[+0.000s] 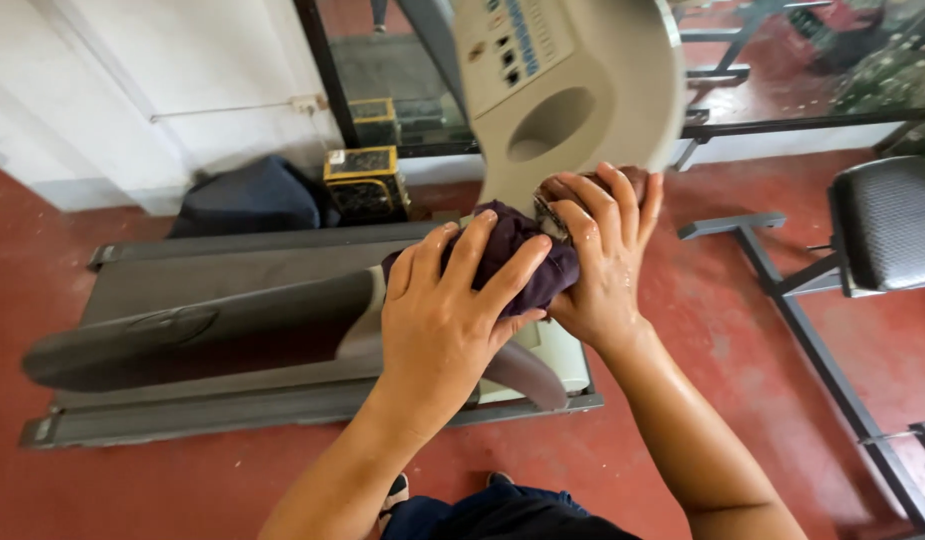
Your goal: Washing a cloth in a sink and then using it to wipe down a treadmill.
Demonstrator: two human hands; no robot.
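Two hands press one dark purple cloth (517, 262) against the treadmill (232, 330) where its grey handrail (182, 335) meets the console (572, 90). The left hand (447, 315) lies spread flat over the cloth; the right hand (602, 260) curls around its far end. Best, I'd say, to keep the cloth bunched and rub firmly along the rail's curve, both palms bearing down

Red-painted floor (182, 490) fills the lower frame, daylit, scuffed paler at right. A white wall (162, 80) takes the upper left, a thin conduit (222, 108) running across it, with a dark bag (252, 197) and two yellow-edged boxes (365, 180) at its foot. A black padded bench (887, 225) on a grey metal frame stands at right, below a dark-framed window (782, 60) along the top.
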